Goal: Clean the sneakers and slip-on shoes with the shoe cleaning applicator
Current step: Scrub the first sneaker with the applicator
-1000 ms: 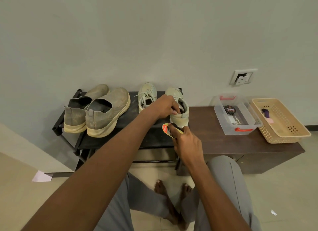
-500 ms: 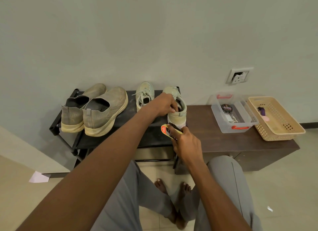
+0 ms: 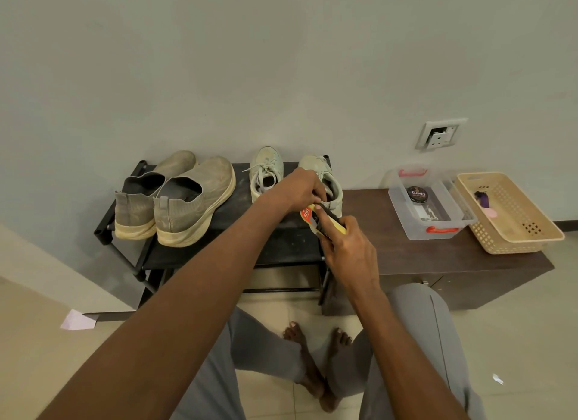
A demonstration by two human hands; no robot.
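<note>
2 sneakers (image 3: 266, 172), 2 slip-ons (image 3: 194, 200) (on 1 rack); right hand (image 3: 350, 253) grips applicator (image 3: 316, 217); left hand (image 3: 301, 189) seemingly pinches its tip.

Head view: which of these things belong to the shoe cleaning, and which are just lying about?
Job:
applicator, gripped by right hand
right sneaker, held by left hand
left sneaker
slip-on shoes

Lying about:
clear box with polish tin
beige basket
paper scrap
</note>
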